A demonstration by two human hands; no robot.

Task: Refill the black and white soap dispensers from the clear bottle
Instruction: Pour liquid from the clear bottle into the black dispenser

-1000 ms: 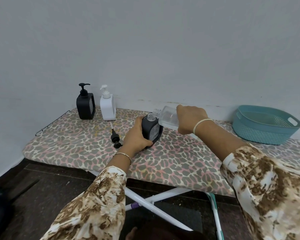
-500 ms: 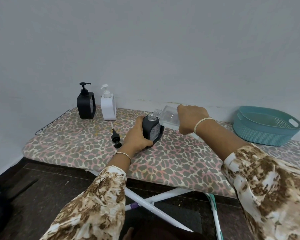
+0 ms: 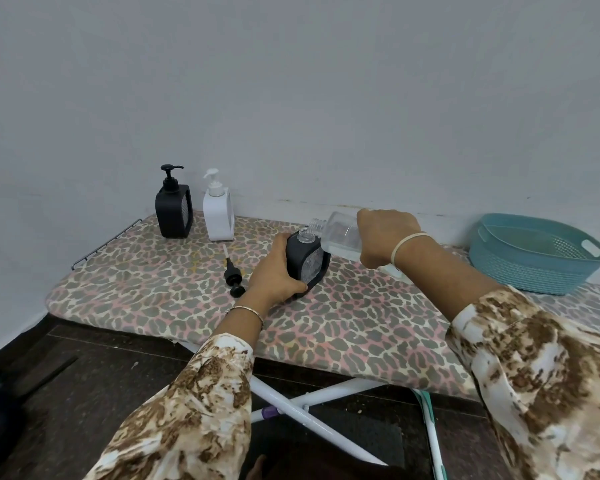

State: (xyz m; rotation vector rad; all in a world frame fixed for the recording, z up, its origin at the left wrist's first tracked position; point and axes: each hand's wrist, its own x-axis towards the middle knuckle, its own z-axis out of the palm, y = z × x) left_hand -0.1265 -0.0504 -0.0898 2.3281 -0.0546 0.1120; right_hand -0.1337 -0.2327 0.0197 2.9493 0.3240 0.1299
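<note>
My left hand (image 3: pixel 274 271) grips an open black dispenser (image 3: pixel 309 263) that stands tilted on the leopard-print board (image 3: pixel 361 327). My right hand (image 3: pixel 385 237) holds the clear bottle (image 3: pixel 338 233) tipped on its side, its open neck just above the dispenser's mouth. Clear liquid lies in the bottle's lower part. The black pump head (image 3: pixel 232 273) with its tube lies on the board left of my left hand. A second black dispenser (image 3: pixel 173 209) and a white dispenser (image 3: pixel 218 211), both with pumps on, stand by the wall at the back left.
A teal plastic basket (image 3: pixel 537 254) sits at the board's back right against the wall. The board's white crossed legs (image 3: pixel 312 407) stand on a dark floor below. A wire rack edge (image 3: pixel 108 242) juts from the board's left end.
The clear bottle's neck has lifted slightly and sits a little higher over the dispenser's mouth. Both hands keep their grips and stay almost in place.
</note>
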